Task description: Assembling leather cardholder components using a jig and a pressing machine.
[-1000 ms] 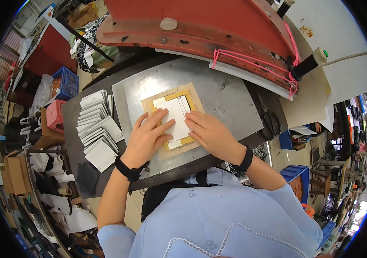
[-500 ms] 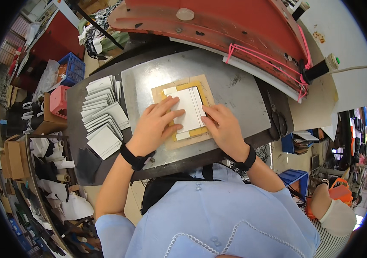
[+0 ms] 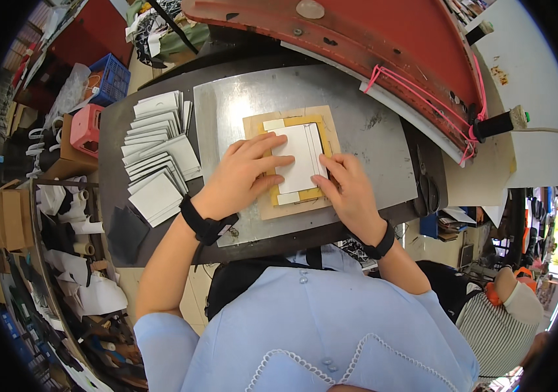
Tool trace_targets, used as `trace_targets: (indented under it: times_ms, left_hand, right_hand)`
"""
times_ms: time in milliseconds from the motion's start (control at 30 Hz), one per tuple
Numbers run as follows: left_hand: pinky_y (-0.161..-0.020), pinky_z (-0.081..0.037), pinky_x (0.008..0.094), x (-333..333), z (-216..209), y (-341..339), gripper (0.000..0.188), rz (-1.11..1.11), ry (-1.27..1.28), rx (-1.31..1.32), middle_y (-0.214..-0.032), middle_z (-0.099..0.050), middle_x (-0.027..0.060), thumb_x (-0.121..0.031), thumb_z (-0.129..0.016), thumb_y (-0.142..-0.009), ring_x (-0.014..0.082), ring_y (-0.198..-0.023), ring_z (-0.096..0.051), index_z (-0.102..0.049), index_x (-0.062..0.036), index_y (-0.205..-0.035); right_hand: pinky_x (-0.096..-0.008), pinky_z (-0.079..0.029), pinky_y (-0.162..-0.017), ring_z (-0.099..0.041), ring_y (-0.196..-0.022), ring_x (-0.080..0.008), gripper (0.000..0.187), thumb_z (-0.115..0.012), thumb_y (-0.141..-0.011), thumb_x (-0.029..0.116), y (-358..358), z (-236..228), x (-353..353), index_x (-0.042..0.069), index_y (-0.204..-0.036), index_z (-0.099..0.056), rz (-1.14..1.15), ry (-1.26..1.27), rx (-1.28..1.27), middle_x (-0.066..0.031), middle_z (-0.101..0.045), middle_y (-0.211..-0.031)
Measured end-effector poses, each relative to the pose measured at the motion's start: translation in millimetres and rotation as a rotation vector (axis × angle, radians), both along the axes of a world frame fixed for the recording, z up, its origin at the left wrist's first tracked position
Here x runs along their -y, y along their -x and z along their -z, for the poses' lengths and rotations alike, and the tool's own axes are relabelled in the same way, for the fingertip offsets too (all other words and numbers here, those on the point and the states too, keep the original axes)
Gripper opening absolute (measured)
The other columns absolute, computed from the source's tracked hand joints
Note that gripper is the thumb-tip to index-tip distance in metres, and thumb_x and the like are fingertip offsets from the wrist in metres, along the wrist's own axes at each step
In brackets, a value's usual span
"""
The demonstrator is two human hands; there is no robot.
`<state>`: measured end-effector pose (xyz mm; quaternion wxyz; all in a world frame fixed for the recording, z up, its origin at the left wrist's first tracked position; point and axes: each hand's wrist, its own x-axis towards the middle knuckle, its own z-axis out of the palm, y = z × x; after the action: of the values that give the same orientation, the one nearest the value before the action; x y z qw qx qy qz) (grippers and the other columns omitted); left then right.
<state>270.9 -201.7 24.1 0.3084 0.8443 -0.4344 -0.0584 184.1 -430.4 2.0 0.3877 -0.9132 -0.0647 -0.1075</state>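
While shelving (image 3: 42, 255) stands nearby, sheet metal (image 3: 377, 147) bears the tan board (image 3: 251, 124).

White rectangular card (image 3: 298, 153), flat, slightly tilted, thin dark lines running lengthwise near its right edge. Left hand (image 3: 243, 171) spread over its left part; right hand (image 3: 350, 189), fingertips at its right edge. Card lies on yellow frame (image 3: 309, 194), frame on larger tan board (image 3: 253, 127), board on grey metal plate (image 3: 380, 147).

Table (image 3: 112, 124): metal plate (image 3: 377, 140) at middle; on it, board (image 3: 292, 210), then frame (image 3: 309, 194), 1 card (image 3: 298, 147) uppermost. Card pile (image 3: 156, 196) along left edge; sheets (image 3: 126, 235), near-left corner; scissors (image 3: 428, 195), right edge.
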Motion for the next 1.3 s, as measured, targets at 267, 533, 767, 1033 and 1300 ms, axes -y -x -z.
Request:
trace_targets:
  times_ms: [267, 533, 767, 1033, 1300]
  left_hand:
    - [-0.104, -0.039, 0.0404, 12.6, -6.0, 5.7, 0.035, -0.017, -0.094, 0.146, -0.137, -0.054, 0.0105, -0.017, -0.071, -0.084, 0.0291, -0.129, -0.049, -0.064, -0.0127, -0.119]
    - [-0.103, -0.041, 0.0419, 20.2, -9.8, 11.9, 0.036, -0.037, -0.158, 0.303, -0.131, -0.058, 0.0102, -0.016, -0.069, -0.085, 0.0274, -0.126, -0.052, -0.061, -0.0093, -0.119]
    - [-0.104, -0.04, 0.0433, 35.8, -9.0, 12.5, 0.032, 0.037, -0.184, 0.401, -0.127, -0.06, 0.01, -0.01, -0.067, -0.084, 0.0269, -0.123, -0.054, -0.06, -0.0037, -0.115]
    - [-0.11, -0.034, 0.0474, 53.8, -28.2, 18.2, 0.033, 0.073, -0.242, 0.434, -0.126, -0.062, 0.0145, 0.005, -0.055, -0.084, 0.0298, -0.123, -0.054, -0.062, 0.0011, -0.116]
    - [-0.105, -0.04, 0.0403, 29.0, -37.9, 27.2, 0.036, -0.23, 0.043, 0.308, -0.134, -0.057, 0.0164, 0.008, -0.049, -0.089, 0.0333, -0.123, -0.055, -0.061, -0.001, -0.122]
  right_hand:
    - [-0.0418, -0.044, -0.093, -0.055, -0.112, -0.0309, 0.036, -0.067, -0.084, 0.009, -5.3, -6.3, -2.6, 0.0, -0.118, -0.062, -0.077, 0.29, 0.174, -0.0145, -0.057, -0.122]
    - [-0.0414, -0.042, -0.103, -0.052, -0.123, -0.0301, 0.041, -0.054, -0.083, 0.008, -4.3, -4.2, -5.6, -0.001, -0.122, -0.059, -0.193, 0.531, 0.282, -0.0141, -0.056, -0.134]
    - [-0.0407, -0.042, -0.103, -0.053, -0.122, -0.0283, 0.041, -0.055, -0.082, 0.012, 2.1, 2.5, -6.3, -0.001, -0.12, -0.06, -0.121, 0.444, 0.289, -0.0137, -0.058, -0.129]
    - [-0.0406, -0.044, -0.094, -0.057, -0.097, -0.0276, 0.025, -0.057, -0.08, 0.009, -6.8, 3.4, 23.1, -0.001, -0.102, -0.062, -0.179, 0.174, 0.409, -0.0113, -0.06, -0.1]
    - [-0.0374, -0.035, -0.111, -0.037, -0.138, -0.0302, 0.09, -0.078, -0.085, 0.027, -4.6, -97.5, 243.2, -0.01, -0.147, -0.025, 0.734, -0.068, 0.498, -0.0221, -0.037, -0.149]
